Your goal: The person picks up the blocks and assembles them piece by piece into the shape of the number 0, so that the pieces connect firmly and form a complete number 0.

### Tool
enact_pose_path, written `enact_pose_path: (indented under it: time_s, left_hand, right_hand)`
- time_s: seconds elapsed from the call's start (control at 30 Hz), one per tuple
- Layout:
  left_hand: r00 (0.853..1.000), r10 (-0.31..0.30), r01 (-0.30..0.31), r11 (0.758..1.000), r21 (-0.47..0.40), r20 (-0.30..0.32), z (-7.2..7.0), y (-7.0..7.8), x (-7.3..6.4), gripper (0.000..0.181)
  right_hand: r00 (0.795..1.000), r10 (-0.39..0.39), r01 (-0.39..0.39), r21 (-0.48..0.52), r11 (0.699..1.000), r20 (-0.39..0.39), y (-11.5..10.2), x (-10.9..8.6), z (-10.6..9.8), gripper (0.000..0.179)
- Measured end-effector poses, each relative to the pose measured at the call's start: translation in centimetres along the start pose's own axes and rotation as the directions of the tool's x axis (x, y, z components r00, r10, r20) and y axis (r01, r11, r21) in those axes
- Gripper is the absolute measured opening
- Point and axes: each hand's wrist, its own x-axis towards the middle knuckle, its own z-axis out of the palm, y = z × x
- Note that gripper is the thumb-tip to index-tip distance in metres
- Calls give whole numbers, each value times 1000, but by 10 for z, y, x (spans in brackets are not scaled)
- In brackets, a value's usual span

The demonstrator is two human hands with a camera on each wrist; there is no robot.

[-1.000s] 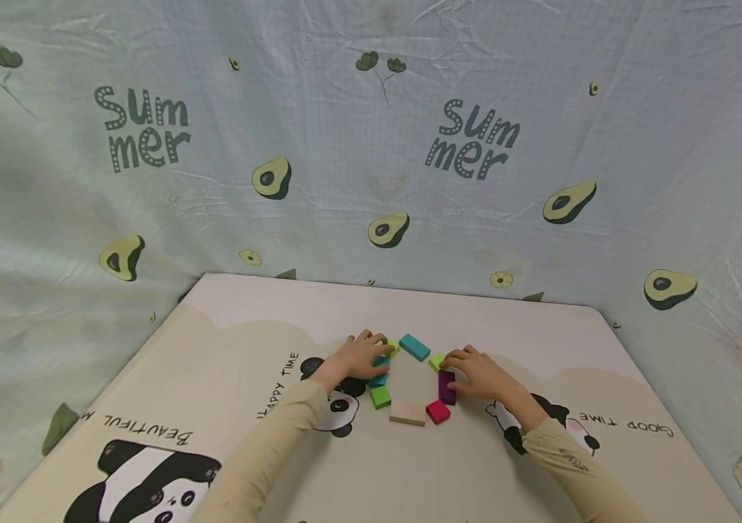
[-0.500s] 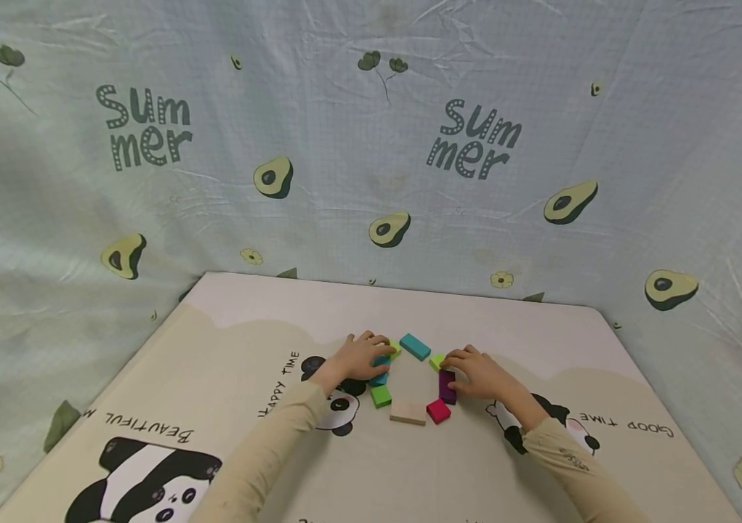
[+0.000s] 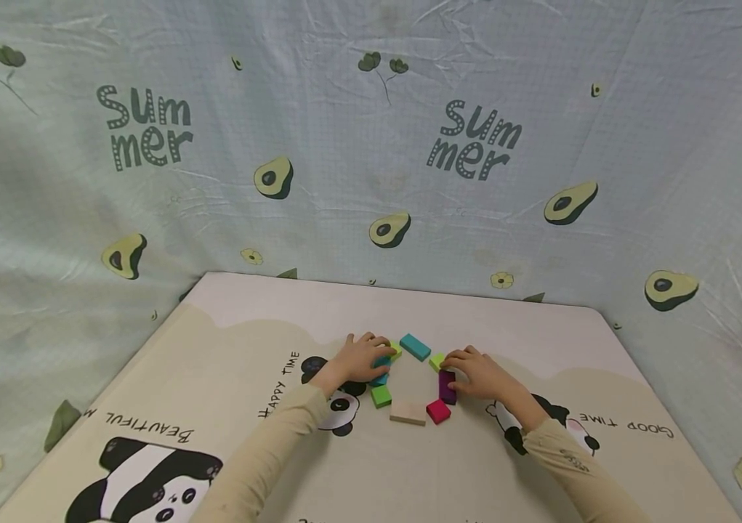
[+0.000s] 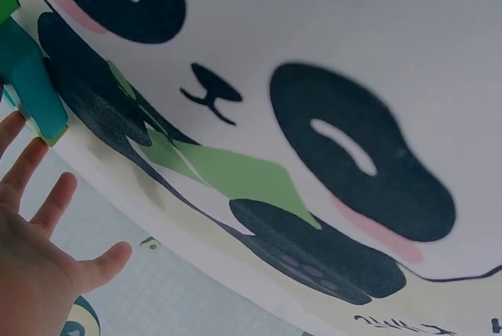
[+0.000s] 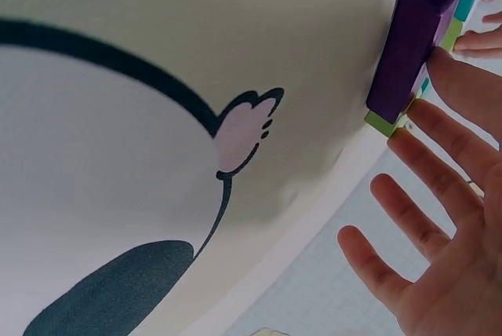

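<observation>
Several coloured blocks lie in a ring on the table. My left hand (image 3: 359,359) touches the left teal block (image 3: 380,379), its fingertips at the lime block (image 3: 396,351) just beyond, partly covering both. Across the ring, my right hand (image 3: 480,375) has its thumb against the purple block (image 5: 412,45) and its forefinger close to the lime block (image 5: 382,122) at that block's end. Its other fingers are spread. A second teal block (image 3: 415,347) forms the far side; a plain wooden block (image 3: 408,413) lies nearest, between a green block (image 3: 381,396) and a red block (image 3: 438,412).
Panda drawings and lettering cover the pale table mat (image 3: 344,479). Behind and beside the table hangs a light curtain (image 3: 318,131) printed with avocados and "summer". Both forearms, in beige sleeves (image 3: 272,450), reach in from the near edge.
</observation>
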Motion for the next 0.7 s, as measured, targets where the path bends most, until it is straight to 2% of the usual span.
enact_pose_path:
  time_s: [0.13, 0.7]
  left_hand:
    - [1000, 6, -6, 1000, -1, -14, 0, 0, -1, 36]
    - [1000, 10, -10, 1000, -9, -9, 3, -2, -1, 38]
  right_hand:
    - [1000, 0, 0, 3, 1000, 3, 0, 0, 1, 33]
    - [1000, 1, -1, 8, 1000, -12, 1, 0, 2, 33]
